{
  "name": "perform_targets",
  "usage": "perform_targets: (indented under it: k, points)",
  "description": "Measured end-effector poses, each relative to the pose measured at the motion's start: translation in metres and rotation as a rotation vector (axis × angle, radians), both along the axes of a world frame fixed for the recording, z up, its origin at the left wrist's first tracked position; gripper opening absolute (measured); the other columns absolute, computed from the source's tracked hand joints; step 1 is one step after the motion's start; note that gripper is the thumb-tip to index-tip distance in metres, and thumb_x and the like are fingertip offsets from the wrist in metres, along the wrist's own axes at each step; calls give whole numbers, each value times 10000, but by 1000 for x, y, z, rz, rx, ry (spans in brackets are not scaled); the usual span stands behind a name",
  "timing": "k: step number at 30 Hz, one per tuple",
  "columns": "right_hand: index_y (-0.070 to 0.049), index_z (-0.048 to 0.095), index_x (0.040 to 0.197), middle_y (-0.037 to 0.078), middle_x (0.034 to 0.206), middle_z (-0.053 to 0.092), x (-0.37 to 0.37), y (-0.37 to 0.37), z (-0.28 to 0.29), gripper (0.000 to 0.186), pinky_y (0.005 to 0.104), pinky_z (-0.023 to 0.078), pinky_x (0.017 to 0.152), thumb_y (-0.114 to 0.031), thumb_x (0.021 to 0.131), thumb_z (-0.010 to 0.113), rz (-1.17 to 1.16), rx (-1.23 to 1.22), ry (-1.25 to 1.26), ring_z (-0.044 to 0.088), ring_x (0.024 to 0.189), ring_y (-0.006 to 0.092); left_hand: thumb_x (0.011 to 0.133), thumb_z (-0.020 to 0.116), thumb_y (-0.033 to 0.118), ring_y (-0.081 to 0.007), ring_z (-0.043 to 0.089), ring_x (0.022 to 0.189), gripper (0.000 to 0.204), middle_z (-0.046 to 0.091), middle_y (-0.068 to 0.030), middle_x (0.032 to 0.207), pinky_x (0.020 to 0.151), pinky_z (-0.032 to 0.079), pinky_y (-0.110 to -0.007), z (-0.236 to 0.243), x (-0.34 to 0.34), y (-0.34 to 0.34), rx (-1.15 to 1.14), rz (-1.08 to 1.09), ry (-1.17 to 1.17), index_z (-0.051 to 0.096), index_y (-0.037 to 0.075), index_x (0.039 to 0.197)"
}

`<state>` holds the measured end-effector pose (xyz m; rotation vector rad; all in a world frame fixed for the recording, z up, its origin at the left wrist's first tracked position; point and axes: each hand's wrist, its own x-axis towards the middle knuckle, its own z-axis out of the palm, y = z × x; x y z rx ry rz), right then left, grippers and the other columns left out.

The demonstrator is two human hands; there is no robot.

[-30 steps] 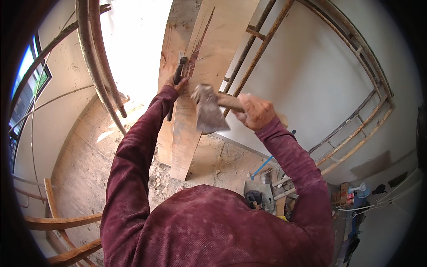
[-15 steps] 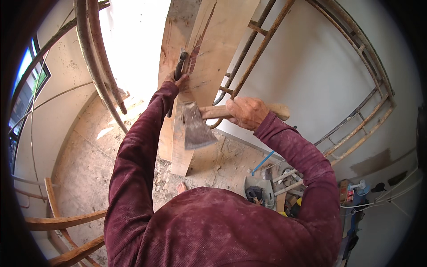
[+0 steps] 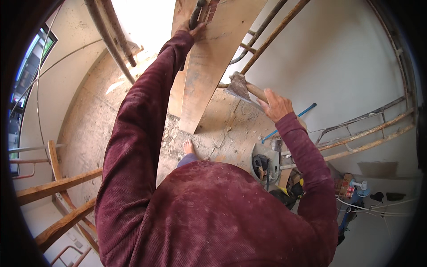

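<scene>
Nearest the body, a bare foot [image 3: 188,146] is showing more fully on the dusty floor [image 3: 218,149] as the view shifts. Farther out, the right hand [image 3: 278,106] is gripping the wooden handle of a hatchet [image 3: 240,87]; its head was hanging over the board's lower end half a second ago and is now hanging to the right, apart from the wood, so it seems to be doing no work there at this instant. The long wooden board [image 3: 213,58] is stretching away, overlapping a second board [image 3: 178,89] on its left. Higher up, the left hand [image 3: 197,32] is staying at the board's left edge beside a dark bar [image 3: 195,18]; whether its partly hidden fingers are closing on bar or wood, I cannot tell. Beyond, a rusty metal frame [image 3: 276,35] is standing before the pale wall [image 3: 347,58].
</scene>
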<state>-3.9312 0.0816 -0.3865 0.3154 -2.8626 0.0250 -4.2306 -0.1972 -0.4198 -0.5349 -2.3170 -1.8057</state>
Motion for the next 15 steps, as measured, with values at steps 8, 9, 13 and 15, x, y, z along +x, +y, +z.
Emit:
perform_targets:
  k: [8, 9, 13, 15]
  points:
    - [-68, 494, 1018, 149, 852, 642, 9, -27, -105, 420, 453, 522, 604, -457, 876, 556, 90, -52, -332, 641, 739, 360, 875, 672, 209, -107, 577, 697, 253, 606, 11, 796, 613, 488, -254, -40, -55, -9, 289, -47, -22, 579, 56, 1054]
    - [-68, 494, 1018, 149, 852, 642, 3, -42, -106, 420, 453, 522, 604, -457, 876, 556, 111, -58, -345, 641, 739, 360, 880, 661, 172, -122, 585, 685, 246, 613, 6, 804, 623, 498, -266, -48, -63, -21, 430, -173, -100, 560, 66, 1078]
    - [-79, 474, 975, 137, 891, 620, -4, -66, -128, 427, 449, 521, 558, -490, 879, 543, 157, -110, -396, 638, 678, 337, 876, 667, 175, -92, 563, 666, 182, 595, 7, 775, 590, 477, -255, -42, -56, -2, 372, -78, 20, 563, 68, 981]
    - [-92, 483, 986, 95, 824, 584, -1, -73, -131, 441, 418, 524, 541, -513, 867, 544, 418, -156, -243, 625, 638, 289, 871, 673, 184, -88, 551, 655, 193, 591, 15, 767, 582, 471, -255, -31, -48, 14, 404, -87, -11, 564, 66, 978]
